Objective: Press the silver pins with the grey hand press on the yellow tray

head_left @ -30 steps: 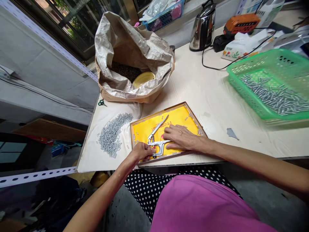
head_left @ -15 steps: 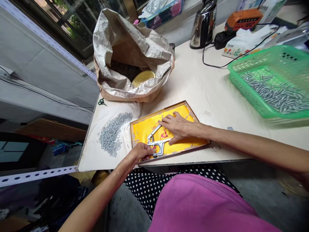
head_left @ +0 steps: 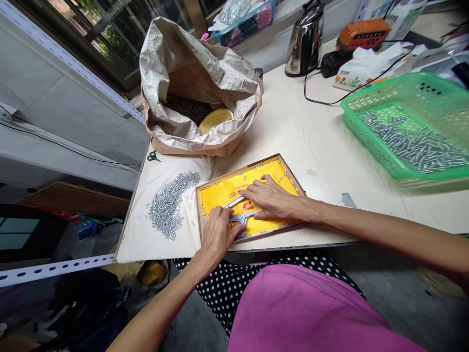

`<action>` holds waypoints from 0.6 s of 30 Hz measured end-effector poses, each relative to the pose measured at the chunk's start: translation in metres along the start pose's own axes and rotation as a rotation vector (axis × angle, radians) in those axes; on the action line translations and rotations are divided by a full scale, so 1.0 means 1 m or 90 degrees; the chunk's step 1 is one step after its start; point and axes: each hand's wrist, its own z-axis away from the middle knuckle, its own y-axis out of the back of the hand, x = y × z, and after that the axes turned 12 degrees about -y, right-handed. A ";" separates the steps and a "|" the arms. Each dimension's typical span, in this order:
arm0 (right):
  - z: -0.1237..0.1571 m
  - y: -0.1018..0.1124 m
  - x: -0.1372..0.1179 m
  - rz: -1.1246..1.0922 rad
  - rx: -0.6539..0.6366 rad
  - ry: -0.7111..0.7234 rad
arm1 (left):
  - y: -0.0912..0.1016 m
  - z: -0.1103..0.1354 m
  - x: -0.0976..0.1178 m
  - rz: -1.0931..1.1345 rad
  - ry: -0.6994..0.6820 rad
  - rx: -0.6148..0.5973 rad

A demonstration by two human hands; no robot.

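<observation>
In the shallow tray (head_left: 297, 186) with a yellow lining lie silver hand pliers (head_left: 240, 216), their two handles spread apart. My right hand (head_left: 273, 198) rests over the handle ends, fingers curled on the upper handle and thumb by the lower one. Around the jaw end my left hand (head_left: 216, 232) is wrapped, its thumb pointing right across the lower part; the jaws are hidden beneath it. Small metal pins are scattered along the tray's edges. Left of the tray, a pile of small silver metal pieces (head_left: 168, 208) lies on a white cloth (head_left: 137, 239).
Behind the tray stands a large woven sack (head_left: 205, 142) holding dark bits and a yellow dish (head_left: 217, 119). A green basket (head_left: 397, 164) of metal pins sits right. Further back are a kettle (head_left: 305, 41), an orange device (head_left: 362, 33) and a black cable. Small scissors (head_left: 153, 156) lie left.
My left hand has gone from pinching at the jaws' lower end to covering the jaw end from above. My right hand stays on the handles. The view has shifted slightly.
</observation>
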 end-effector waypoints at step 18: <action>0.003 -0.018 -0.016 0.139 0.045 -0.056 | -0.011 -0.034 0.007 -0.155 -0.166 0.030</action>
